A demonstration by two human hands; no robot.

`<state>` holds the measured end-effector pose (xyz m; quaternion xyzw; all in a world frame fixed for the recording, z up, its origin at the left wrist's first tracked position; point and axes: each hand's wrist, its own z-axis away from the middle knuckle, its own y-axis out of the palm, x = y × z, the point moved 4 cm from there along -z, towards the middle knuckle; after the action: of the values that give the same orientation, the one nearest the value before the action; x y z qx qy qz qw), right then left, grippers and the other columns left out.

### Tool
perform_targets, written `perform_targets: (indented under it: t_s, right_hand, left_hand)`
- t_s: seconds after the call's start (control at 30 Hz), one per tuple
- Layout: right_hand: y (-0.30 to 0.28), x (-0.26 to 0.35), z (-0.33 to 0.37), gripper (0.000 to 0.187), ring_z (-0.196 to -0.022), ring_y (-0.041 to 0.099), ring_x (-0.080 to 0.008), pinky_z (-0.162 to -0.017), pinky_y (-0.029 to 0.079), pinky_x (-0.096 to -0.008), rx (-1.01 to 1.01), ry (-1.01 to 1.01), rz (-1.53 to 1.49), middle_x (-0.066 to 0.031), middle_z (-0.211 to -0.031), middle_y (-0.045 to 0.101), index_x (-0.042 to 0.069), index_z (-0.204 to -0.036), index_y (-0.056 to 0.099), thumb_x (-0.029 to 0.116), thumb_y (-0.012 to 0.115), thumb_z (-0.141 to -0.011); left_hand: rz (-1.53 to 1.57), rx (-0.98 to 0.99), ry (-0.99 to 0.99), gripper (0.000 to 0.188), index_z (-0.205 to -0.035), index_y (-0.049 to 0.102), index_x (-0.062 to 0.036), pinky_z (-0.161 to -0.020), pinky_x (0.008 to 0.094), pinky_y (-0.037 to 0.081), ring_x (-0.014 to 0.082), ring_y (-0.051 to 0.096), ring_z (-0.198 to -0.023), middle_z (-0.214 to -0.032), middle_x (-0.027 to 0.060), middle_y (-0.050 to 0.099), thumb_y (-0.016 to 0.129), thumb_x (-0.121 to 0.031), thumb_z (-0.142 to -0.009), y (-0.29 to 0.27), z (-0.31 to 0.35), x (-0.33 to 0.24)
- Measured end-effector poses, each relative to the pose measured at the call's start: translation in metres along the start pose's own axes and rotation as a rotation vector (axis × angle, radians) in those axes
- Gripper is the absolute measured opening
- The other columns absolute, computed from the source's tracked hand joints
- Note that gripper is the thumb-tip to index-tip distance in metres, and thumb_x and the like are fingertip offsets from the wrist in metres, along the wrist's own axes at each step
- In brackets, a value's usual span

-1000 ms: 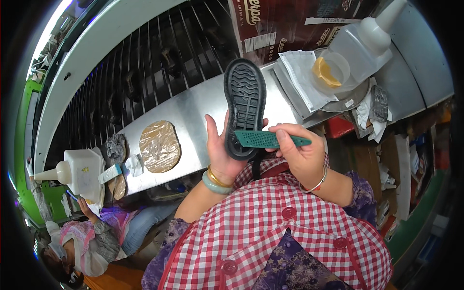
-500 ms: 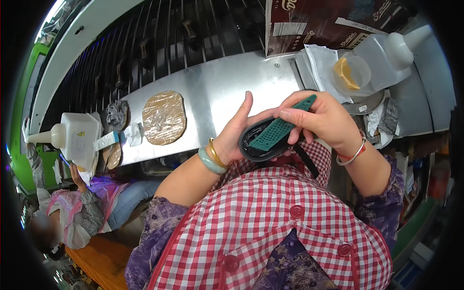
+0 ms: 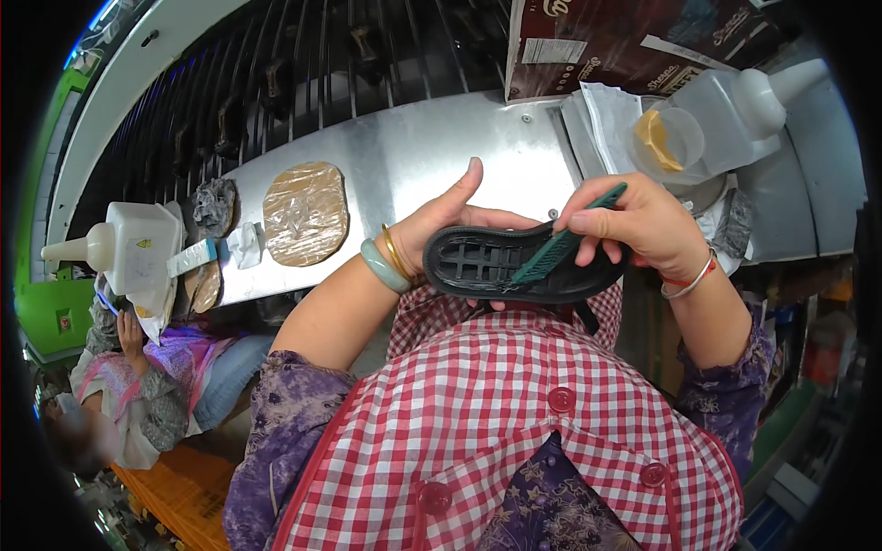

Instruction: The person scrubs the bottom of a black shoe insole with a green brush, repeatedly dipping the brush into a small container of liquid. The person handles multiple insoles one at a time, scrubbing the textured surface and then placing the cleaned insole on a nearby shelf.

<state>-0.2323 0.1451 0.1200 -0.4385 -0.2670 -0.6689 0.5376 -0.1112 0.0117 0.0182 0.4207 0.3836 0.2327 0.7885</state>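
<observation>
A black shoe sole point(image 3: 478, 262) lies face up across my left hand point(image 3: 439, 228), level in front of my apron. Open cells form a grid inside its left end. My left fingers pass behind and under the sole, while the thumb points up, away from it. Between thumb and fingers my right hand point(image 3: 634, 220) pinches a dark green, textured flat piece point(image 3: 551, 253) that narrows toward its upper end. Tilted, this piece reaches down to the inside of the sole near the grid; I cannot tell whether its lower end touches.
A metal ledge point(image 3: 404, 147) runs beyond my hands, holding a wrapped brown pad point(image 3: 306, 213). White nozzle bottles stand left point(image 3: 142, 248) and right point(image 3: 730, 115), the right one by a clear cup point(image 3: 669, 145). A brown box point(image 3: 602, 46) is behind. Another person point(image 3: 152, 395) sits far left.
The sole has turned flatter and lengthwise, so its grid now shows. The green piece, which covered more of the recess, is tilted up more steeply. My right hand has shifted slightly right.
</observation>
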Motion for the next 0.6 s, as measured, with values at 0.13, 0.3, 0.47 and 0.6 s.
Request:
perform_targets:
  t_s: [0.13,0.3,0.47,0.6]
  right_hand:
    - [-0.014,-0.017,0.023,0.016,-0.061,0.063,-0.0085,-0.046,0.040,-0.0152,-0.065,0.025,-0.080,-0.0052,-0.081,0.067,0.001,-0.090,0.067,0.016,0.064,-0.085]
    - [-0.052,-0.045,0.046,0.018,-0.058,0.062,-0.0080,-0.045,0.039,-0.0146,-0.258,-0.149,-0.239,-0.0055,-0.078,0.066,0.001,-0.093,0.066,0.017,0.062,-0.087]
    - [-0.106,-0.044,0.074,0.024,-0.062,0.061,-0.0071,-0.050,0.041,-0.0164,-0.821,-0.565,-0.361,-0.0062,-0.087,0.066,0.000,-0.098,0.064,0.022,0.059,-0.090]
    - [-0.135,-0.057,0.074,0.026,-0.066,0.062,-0.0077,-0.052,0.042,-0.0174,-1.109,-0.462,-0.120,-0.0041,-0.091,0.067,0.001,-0.100,0.065,0.024,0.060,-0.090]
  left_hand:
    - [-0.083,0.050,-0.003,0.100,-0.132,0.037,0.0064,-0.061,0.0407,0.059,0.0353,0.067,-0.081,-0.114,0.0254,0.057,0.022,-0.077,-0.081,-0.001,-0.001,-0.004]
    - [0.111,-0.032,0.066,0.065,-0.135,0.035,0.0034,-0.072,0.0486,0.056,0.0362,0.061,-0.100,-0.125,0.0260,0.050,0.032,-0.048,-0.095,-0.007,0.004,-0.017]
    - [-0.310,-0.181,0.824,0.053,-0.141,0.027,-0.0065,-0.095,0.0544,0.041,0.0313,0.050,-0.118,-0.135,0.0194,0.043,0.046,-0.017,-0.092,-0.014,0.044,-0.056]
    - [0.226,-0.126,0.764,0.054,-0.137,0.036,-0.0072,-0.103,0.0619,0.027,0.0327,0.038,-0.128,-0.137,0.0159,0.042,0.041,-0.037,-0.093,-0.037,0.050,-0.023]
